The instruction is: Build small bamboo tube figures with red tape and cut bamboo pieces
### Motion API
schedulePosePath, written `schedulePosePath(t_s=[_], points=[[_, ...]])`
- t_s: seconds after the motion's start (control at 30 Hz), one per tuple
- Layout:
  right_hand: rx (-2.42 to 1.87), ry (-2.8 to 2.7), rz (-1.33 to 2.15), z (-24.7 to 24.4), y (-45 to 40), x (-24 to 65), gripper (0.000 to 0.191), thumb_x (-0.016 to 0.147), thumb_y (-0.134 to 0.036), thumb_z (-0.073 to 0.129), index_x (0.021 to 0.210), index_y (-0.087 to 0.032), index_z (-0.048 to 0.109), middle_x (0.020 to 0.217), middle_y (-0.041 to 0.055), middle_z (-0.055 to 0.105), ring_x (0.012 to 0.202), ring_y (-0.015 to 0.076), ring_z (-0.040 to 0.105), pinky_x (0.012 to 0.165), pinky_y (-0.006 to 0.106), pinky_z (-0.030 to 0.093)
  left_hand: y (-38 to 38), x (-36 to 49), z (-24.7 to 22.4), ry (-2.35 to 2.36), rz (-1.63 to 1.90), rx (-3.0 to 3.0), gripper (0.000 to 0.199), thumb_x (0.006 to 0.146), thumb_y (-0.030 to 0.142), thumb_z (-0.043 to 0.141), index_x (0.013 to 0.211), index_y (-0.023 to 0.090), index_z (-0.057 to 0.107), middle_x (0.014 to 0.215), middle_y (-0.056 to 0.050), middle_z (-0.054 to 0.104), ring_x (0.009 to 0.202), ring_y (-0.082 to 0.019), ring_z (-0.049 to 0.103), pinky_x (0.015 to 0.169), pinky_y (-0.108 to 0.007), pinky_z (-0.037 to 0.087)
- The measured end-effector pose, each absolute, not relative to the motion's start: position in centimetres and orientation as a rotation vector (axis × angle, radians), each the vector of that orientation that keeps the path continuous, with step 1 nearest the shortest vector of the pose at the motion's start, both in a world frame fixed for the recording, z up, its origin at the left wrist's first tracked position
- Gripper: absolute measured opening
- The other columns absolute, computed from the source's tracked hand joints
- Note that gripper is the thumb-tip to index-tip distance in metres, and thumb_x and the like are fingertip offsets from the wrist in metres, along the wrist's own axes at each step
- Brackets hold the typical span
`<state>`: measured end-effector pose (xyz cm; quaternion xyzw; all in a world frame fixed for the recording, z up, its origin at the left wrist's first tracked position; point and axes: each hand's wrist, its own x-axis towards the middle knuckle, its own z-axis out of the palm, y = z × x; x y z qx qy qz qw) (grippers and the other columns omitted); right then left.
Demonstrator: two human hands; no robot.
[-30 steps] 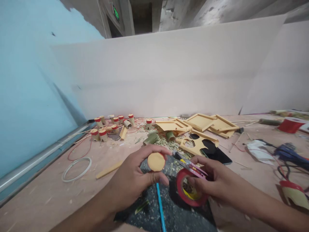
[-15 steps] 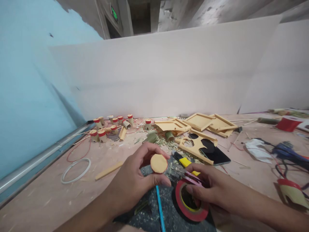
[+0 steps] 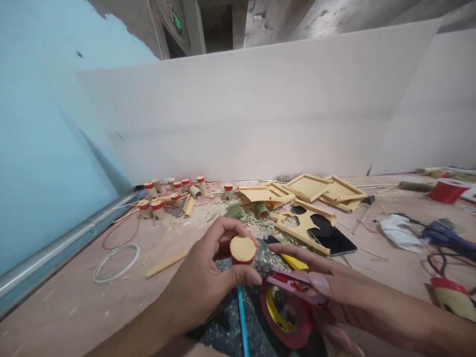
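Left hand (image 3: pixel 213 280) pinching the round piece (image 3: pixel 243 248) between thumb and fingers! Just right of that pinch, the right hand (image 3: pixel 334 285) grips a pink tool (image 3: pixel 288 282), its long axis slanting toward the piece. And the piece: pale, flat-topped, red band beneath.

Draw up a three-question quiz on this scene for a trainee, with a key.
1. Multiple choice. What does the right hand hold?
a) a white ring
b) a pink-handled tool
c) a wooden frame

2. True or false: the piece in the left hand has a pale top with a red band below it.

3. Fill the gap: the thin stick on the dark surface below the left hand is coloured ____.

Key: 1 b; 2 true; 3 blue.
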<state>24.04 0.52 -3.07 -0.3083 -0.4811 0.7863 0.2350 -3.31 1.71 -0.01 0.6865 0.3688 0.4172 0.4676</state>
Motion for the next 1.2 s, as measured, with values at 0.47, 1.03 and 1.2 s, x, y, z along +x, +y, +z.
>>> schedulePosePath(t_s=[0.47,1.03,1.2], points=[[-1.015,-1.890,1.327,-3.6,0.6,24.8,0.066,0.093,-0.057,0.083,0.155,-0.054,0.059,0.137,0.0026,0.073,0.112,0.0273,0.071,0.094,0.039,0.059,2.0,-3.7,-0.7,0.971,1.047,1.730,0.035,0.092,0.039,0.088,0.115,0.030,0.063,0.114,0.003,0.069,0.111,-0.020,0.065,0.094,-0.028,0.050],[-1.320,-1.959,0.625,-3.6,0.9,24.3,0.060,0.110,-0.059,0.049,0.153,-0.021,0.066,0.129,0.0159,0.082,0.114,0.0326,0.078,0.094,0.043,0.065,2.4,-4.1,-0.7,1.086,1.013,1.974,0.025,0.094,0.042,0.084,0.113,0.031,0.072,0.116,0.001,0.074,0.106,-0.023,0.070,0.092,-0.033,0.053],[-1.476,-1.885,0.568,-2.0,3.5,26.6,0.075,0.109,-0.068,0.037,0.160,-0.018,0.058,0.078,0.0068,0.080,0.060,0.0242,0.073,0.048,0.031,0.054,2.4,-3.9,-0.8,1.111,0.949,2.124,0.029,0.100,0.041,0.077,0.127,0.034,0.071,0.127,0.000,0.076,0.116,-0.024,0.069,0.102,-0.035,0.052]])
